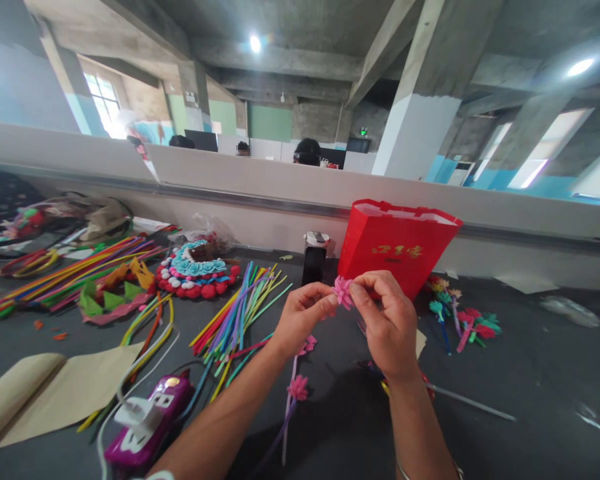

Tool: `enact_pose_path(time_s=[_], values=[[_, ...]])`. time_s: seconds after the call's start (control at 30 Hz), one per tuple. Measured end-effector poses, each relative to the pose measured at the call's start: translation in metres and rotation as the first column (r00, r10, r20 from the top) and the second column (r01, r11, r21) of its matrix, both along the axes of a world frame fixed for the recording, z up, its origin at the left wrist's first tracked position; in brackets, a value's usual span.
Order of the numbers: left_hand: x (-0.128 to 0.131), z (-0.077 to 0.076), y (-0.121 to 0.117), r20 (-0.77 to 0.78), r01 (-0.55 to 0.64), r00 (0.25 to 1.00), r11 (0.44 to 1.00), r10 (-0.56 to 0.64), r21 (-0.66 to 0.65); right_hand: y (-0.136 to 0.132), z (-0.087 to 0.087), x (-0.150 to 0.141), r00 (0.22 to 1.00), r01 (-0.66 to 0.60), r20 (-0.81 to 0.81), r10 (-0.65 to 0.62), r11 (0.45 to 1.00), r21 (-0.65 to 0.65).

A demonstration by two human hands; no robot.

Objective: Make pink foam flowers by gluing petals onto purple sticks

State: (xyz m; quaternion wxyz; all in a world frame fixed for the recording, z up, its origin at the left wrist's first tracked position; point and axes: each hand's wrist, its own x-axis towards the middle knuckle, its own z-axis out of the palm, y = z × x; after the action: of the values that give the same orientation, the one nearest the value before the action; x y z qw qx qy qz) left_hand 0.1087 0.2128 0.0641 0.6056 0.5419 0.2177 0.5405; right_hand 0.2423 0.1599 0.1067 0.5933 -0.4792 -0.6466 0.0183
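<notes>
Between my two hands, raised above the dark table, is a small pink flower [343, 292] with many short petals. My left hand [307, 312] pinches its left side between thumb and fingers. On the other side, my right hand [387, 317] grips the petals with thumb and fingertips. Below my hands lies another pink flower [298, 387], on a purple stem. A further pink flower [309, 344] is close to it, partly behind my left wrist. Left of my left hand, a bundle of colourful pipe cleaners [240, 320] is fanned out on the table.
A red paper bag [400, 240] stands behind my right hand, beside a black bottle [315, 259]. Finished-looking coloured flowers [473, 327] lie at right. At left are a purple power strip [153, 420], brown paper [70, 390], a felt crown [117, 293] and a pompom headpiece [197, 270].
</notes>
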Motion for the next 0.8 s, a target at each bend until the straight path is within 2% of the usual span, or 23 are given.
enact_pose_path(time_s=[0.17, 0.33, 0.57, 0.8], values=[[-0.0028, 0.0043, 0.0007, -0.020, 0.147, 0.989, 0.989, -0.147, 0.001, 0.0002, 0.0002, -0.0017, 1.000, -0.004, 0.023, 0.003, 1.000, 0.026], [-0.0015, 0.0054, 0.0011, 0.079, 0.222, 0.973, 0.969, -0.215, -0.105, 0.0000, 0.0003, -0.0028, 1.000, -0.013, 0.006, 0.013, 1.000, 0.019], [-0.0003, 0.0008, 0.0019, 0.062, 0.134, 0.990, 0.983, -0.127, -0.126, -0.0005, 0.0001, -0.0022, 0.998, 0.033, -0.059, -0.030, 0.998, 0.046], [0.0005, -0.0015, 0.0017, 0.040, 0.092, 0.995, 0.993, -0.089, -0.070, -0.0011, 0.0020, -0.0035, 0.999, 0.013, 0.042, -0.017, 0.995, 0.098]])
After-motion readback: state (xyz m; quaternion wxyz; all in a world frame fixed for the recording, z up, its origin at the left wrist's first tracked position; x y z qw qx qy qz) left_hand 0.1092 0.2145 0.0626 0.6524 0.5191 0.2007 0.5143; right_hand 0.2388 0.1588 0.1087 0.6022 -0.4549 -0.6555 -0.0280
